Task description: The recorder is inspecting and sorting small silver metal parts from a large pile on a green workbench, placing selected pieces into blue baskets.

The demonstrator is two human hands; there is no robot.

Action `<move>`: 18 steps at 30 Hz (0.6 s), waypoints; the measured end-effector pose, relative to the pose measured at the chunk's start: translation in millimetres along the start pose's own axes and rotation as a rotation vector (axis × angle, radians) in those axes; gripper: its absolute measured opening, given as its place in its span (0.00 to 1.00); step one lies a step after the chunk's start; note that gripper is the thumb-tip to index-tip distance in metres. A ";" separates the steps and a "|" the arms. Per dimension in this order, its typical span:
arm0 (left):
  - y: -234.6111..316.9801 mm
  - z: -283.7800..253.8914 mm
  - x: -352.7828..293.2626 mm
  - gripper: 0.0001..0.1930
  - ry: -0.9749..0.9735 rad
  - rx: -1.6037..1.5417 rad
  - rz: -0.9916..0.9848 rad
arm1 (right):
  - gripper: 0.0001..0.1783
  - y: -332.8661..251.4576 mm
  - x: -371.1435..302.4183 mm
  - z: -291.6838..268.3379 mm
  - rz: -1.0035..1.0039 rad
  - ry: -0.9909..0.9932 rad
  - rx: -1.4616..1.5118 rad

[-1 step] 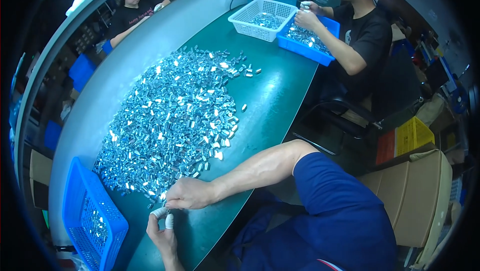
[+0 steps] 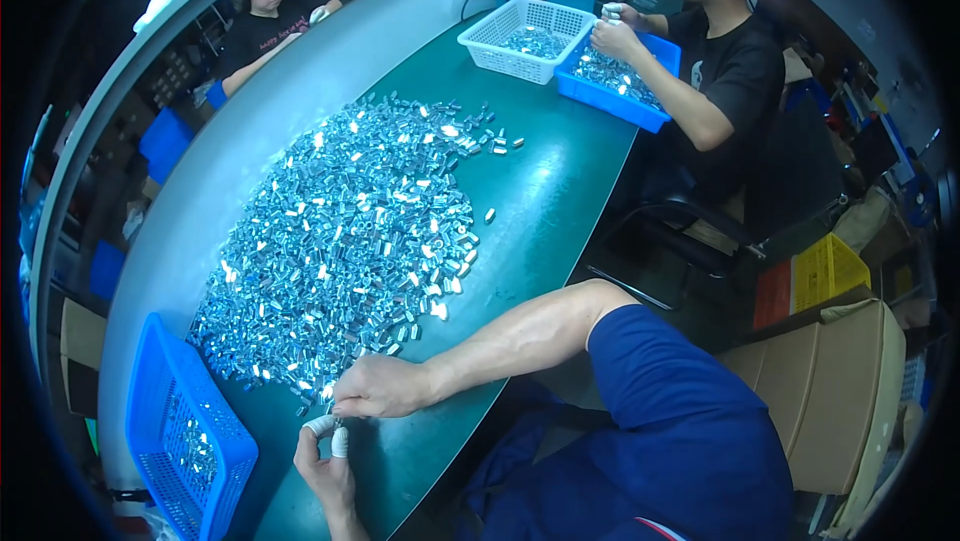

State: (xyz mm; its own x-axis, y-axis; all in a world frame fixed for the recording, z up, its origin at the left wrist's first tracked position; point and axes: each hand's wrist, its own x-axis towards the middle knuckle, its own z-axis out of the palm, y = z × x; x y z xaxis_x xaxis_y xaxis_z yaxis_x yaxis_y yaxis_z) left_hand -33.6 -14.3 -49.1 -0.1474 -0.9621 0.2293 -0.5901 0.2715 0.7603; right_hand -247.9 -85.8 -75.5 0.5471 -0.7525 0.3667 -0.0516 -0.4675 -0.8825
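1. Hardly anything has moved since the earlier frame: both hands hold the same pose, and the whole view sits a touch further right.
2. At 8 o'clock stands a blue basket (image 2: 150,391) with small metal parts in the bottom.
3. At 7 o'clock, the left hand (image 2: 327,466), thumb and a finger wrapped in white, pinches a small metal piece (image 2: 338,421), mostly hidden between the fingertips.
4. Toward 9 o'clock, a broad pile of metal parts (image 2: 340,241) spreads over the green desk (image 2: 560,171), a few lying loose along its right side.
5. Also at 7 o'clock, just above the left hand, the right hand (image 2: 385,386) has its fingers curled down to the same piece; whether they grip it, I cannot tell.
6. Near 12 o'clock sits a white basket (image 2: 505,63) holding parts.
7. At 1 o'clock, beside it, a blue tray (image 2: 610,109) holds more, under the raised hands of a co-worker (image 2: 740,71) at 2 o'clock.
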 end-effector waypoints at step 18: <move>16.6 -24.2 9.5 0.10 0.104 0.306 0.333 | 0.22 -9.6 1.7 -5.8 -0.107 0.153 0.000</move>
State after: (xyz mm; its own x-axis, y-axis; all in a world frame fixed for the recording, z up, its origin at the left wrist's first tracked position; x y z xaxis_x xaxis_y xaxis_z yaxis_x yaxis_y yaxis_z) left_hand -25.6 -18.4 -19.6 -0.2972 -0.8121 0.5022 -0.7335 0.5309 0.4244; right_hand -251.4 -85.3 -64.6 0.4157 -0.7601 0.4994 0.0002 -0.5490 -0.8358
